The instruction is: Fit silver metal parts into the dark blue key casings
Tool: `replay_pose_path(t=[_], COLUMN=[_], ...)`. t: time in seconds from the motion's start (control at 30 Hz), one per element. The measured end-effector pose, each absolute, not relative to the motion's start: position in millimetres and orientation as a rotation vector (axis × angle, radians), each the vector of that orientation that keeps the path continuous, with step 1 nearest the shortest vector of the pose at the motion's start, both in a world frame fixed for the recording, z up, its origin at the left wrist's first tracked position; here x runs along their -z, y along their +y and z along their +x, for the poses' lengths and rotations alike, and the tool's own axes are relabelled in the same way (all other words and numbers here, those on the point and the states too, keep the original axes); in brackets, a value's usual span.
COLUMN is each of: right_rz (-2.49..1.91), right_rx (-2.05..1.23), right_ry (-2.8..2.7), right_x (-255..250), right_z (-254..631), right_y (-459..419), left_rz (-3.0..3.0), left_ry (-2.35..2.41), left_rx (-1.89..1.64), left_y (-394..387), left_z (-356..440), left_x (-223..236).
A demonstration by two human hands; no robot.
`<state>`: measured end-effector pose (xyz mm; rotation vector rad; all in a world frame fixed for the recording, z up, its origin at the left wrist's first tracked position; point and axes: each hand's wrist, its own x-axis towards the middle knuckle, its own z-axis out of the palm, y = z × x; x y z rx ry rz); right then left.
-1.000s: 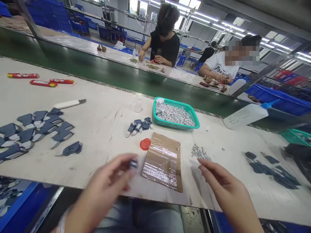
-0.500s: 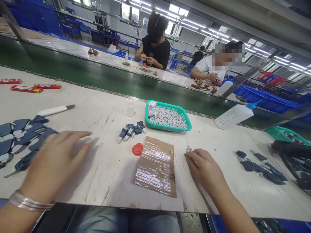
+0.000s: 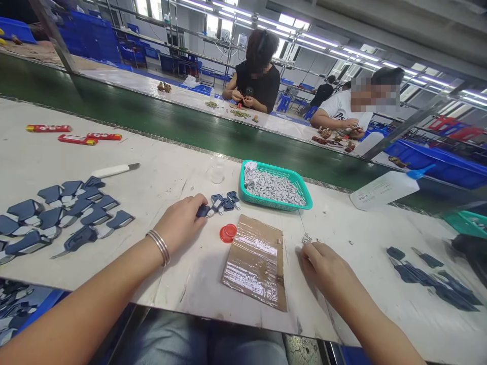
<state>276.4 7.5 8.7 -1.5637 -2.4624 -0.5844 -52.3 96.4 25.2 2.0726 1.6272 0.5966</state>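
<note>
My left hand (image 3: 179, 223) grips a small dark blue plastic part (image 3: 203, 211) just left of a short row of similar blue-and-grey parts (image 3: 224, 203). My right hand (image 3: 322, 269) rests curled on the white bench (image 3: 182, 177), just below a small heap of grey metal bits (image 3: 306, 238). Whether its fingertips hold a bit is hidden. Between my hands lie a taped cardboard sheet (image 3: 254, 263) and a red bottle cap (image 3: 228, 233). A larger group of dark blue key-shaped parts (image 3: 72, 213) lies left of my left hand.
A teal basket (image 3: 276, 186) of small grey pieces stands beyond my hands. A utility knife (image 3: 114, 170), red packets (image 3: 78, 139), and a squeeze bottle (image 3: 384, 190) lie on the bench. Dark parts (image 3: 429, 274) lie at right. Co-workers (image 3: 258, 71) sit across a green conveyor belt (image 3: 190, 132).
My left hand has come back from above the large group of parts to the short row, now gripping a blue part. The large group looks rearranged. My right hand has barely moved.
</note>
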Motion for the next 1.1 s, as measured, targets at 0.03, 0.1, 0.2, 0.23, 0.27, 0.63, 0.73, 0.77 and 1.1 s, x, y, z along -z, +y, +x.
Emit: replay_pose_path(t=[0.03,0.1,0.2,0.23,0.27,0.63,0.73,0.77,1.1], right_rz=[-1.565,-1.563,-1.567,-1.574,-1.582,-1.731,-1.732,-1.721,-1.606], right_rx=[0.582,0.561,0.519,0.502,0.482,0.192,0.039,0.025,0.478], right_ry=[-2.457,-2.458,-2.452,-2.447,-2.444,-2.303,-2.102,-2.048,-2.218], right_x=[-8,-7,-7,-7,-7,-12,-4,-1,3], right_z=[276,276,276,275,275,264,262,263,275], right_y=[7,6,6,7,7,0,-13,-18,-33], left_rz=[2.016,1.881,1.694,1.601,1.479,0.75,0.709,0.714,0.759], left_ry=[1.607,1.542,1.4,1.329,1.247,0.552,0.515,0.517,0.558], left_rx=[-0.623,-0.684,-0.757,-0.78,-0.802,-0.55,-0.469,-0.463,-0.501], left_y=[93,82,55,44,32,-53,-53,-53,-59], left_z=[-55,-60,-60,-57,-53,-3,-3,-3,2], left_x=[-27,-31,-37,-38,-37,9,12,13,24])
